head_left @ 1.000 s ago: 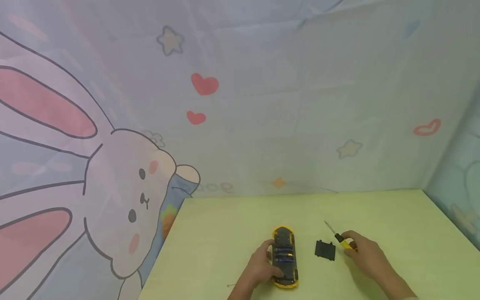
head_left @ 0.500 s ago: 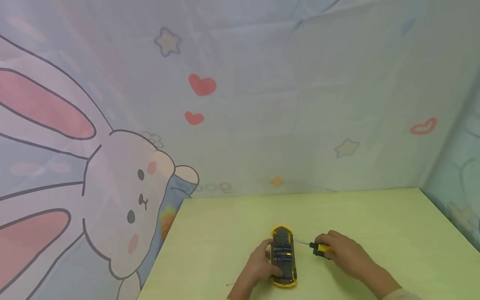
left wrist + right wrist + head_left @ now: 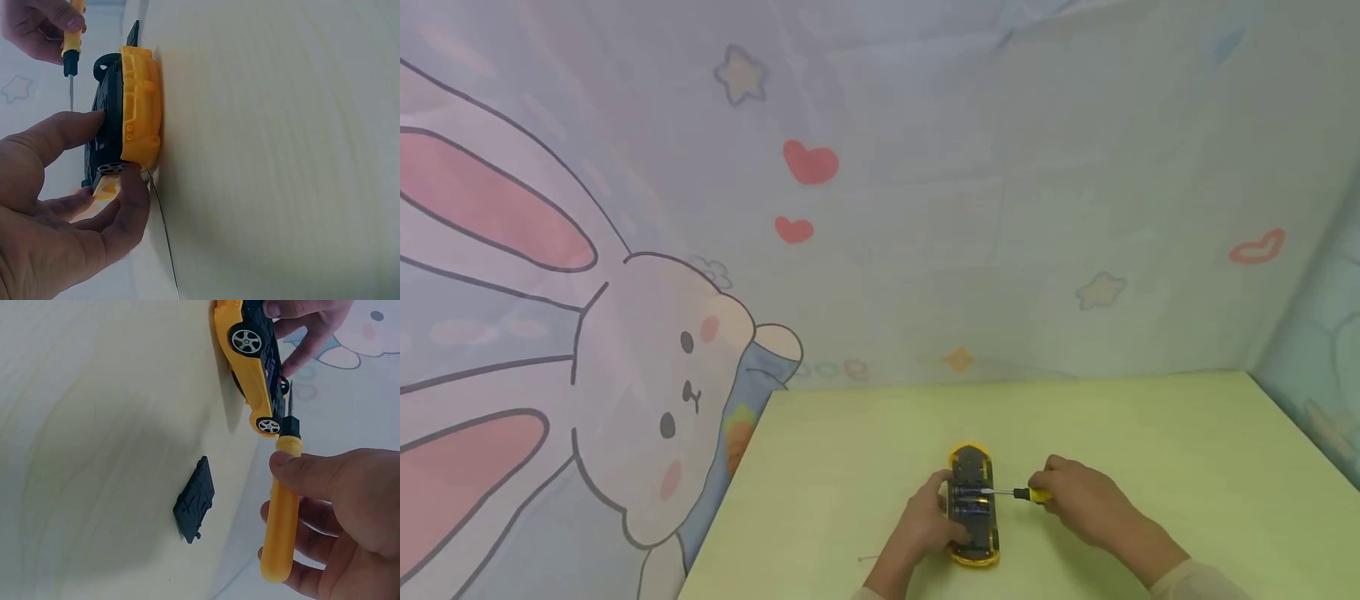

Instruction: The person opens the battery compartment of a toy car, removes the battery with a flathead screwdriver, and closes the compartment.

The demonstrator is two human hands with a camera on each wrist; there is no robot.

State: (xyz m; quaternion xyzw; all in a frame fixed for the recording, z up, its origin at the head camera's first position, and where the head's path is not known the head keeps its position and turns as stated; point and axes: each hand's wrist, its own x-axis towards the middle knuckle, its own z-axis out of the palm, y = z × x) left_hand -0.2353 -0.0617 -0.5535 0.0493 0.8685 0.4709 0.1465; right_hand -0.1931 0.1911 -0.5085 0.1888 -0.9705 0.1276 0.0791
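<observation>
Nearest: one slender piece [image 3: 868,557], too small to name, on the table [image 3: 850,450], left of the left wrist. Left hand [image 3: 928,521] pinches the one toy car [image 3: 979,527] from its left side, thumb on the underside. Car lies wheels-up between the hands, long axis pointing away from the person; left hand is nearer, touching it. Right hand [image 3: 1086,500], off to the car's right, curls round one yellow screwdriver [image 3: 280,534]; shaft runs crosswise to that axis, tip over the uncovered bay; contact unclear. Batteries [image 3: 970,507] there: at least two, exact count unclear. One black cover [image 3: 195,501] lies on the table, right of the car. Farthest: one printed backdrop [image 3: 925,208].
</observation>
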